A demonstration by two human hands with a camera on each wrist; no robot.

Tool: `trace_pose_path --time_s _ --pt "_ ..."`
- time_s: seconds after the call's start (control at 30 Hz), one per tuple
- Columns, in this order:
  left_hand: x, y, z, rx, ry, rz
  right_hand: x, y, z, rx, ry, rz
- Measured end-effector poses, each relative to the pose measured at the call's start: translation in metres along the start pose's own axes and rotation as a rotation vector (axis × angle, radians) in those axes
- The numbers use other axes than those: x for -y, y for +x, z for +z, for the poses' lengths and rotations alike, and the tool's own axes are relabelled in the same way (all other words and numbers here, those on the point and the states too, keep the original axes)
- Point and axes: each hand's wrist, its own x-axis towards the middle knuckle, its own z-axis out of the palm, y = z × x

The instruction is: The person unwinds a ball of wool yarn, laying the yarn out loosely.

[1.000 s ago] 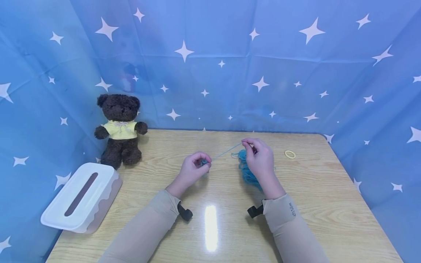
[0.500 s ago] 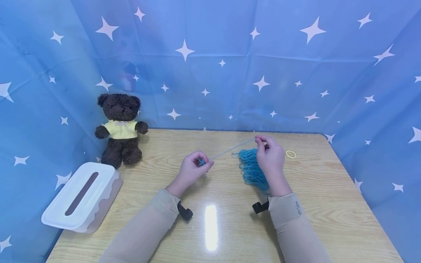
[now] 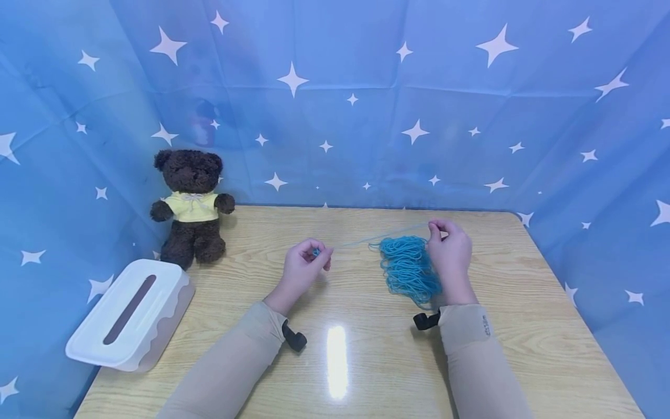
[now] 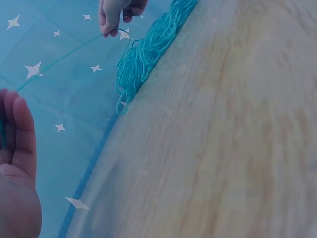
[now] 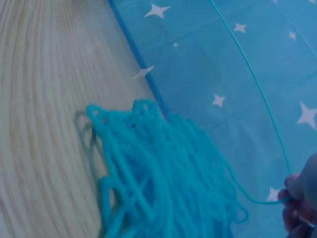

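My left hand (image 3: 303, 266) is curled around a small bit of teal yarn (image 3: 316, 252), most of it hidden by the fingers. From there a thin strand (image 5: 257, 82) runs across to my right hand (image 3: 451, 250), which pinches it between thumb and forefinger. A loose bundle of teal yarn (image 3: 407, 269) lies on the table just left of the right hand. In the right wrist view the strand passes through the pinch and on down to the bundle.
A pale yellow ring (image 3: 463, 245) was seen beside the right hand earlier; a brown teddy bear (image 3: 192, 203) in a yellow top sits at the back left. A white lidded box (image 3: 112, 326) with a slot stands on the left. A starred blue curtain (image 3: 356, 139) surrounds the wooden table (image 3: 293, 361).
My right hand has moved rightward, drawing the strand longer between the hands and uncovering the yarn bundle. The left hand has shifted only slightly.
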Motion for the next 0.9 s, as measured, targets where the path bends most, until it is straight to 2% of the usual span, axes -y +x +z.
trace_pose_path --time_s 0.1,0.23,0.33,0.4,0.47,0.57,0.63,0.7,0.8,0.83,0.9 --pt "0.001 0.002 0.001 -0.015 -0.022 -0.008 -0.006 0.003 0.002 0.028 -0.007 0.04" --pt "0.001 0.003 0.001 0.002 -0.061 -0.032 -0.01 0.006 0.005 0.1 -0.082 0.073" --pt "0.001 0.003 0.001 0.021 -0.076 -0.052 -0.008 0.005 0.006 0.153 -0.127 0.076" --pt "0.0 0.003 0.001 0.031 -0.076 -0.058 -0.003 0.002 0.007 0.154 -0.127 0.049" --pt "0.001 0.003 0.001 0.042 -0.074 -0.055 0.005 -0.003 0.011 0.132 -0.104 -0.012" --pt "0.001 0.003 0.001 0.058 -0.071 -0.05 0.024 -0.015 0.02 0.133 -0.04 -0.186" --pt "0.001 0.003 0.001 0.069 -0.071 -0.043 0.038 -0.026 0.028 0.207 0.017 -0.312" --pt "0.001 0.002 0.001 0.079 -0.071 -0.037 0.052 -0.039 0.036 0.334 0.054 -0.408" --pt "0.001 0.002 0.001 0.1 -0.083 -0.021 0.066 -0.058 0.051 0.502 0.063 -0.475" --pt "0.002 0.002 0.001 0.11 -0.086 -0.014 0.068 -0.063 0.056 0.533 0.05 -0.487" --pt "0.003 0.001 0.002 0.132 -0.084 -0.004 0.069 -0.071 0.065 0.545 0.023 -0.507"
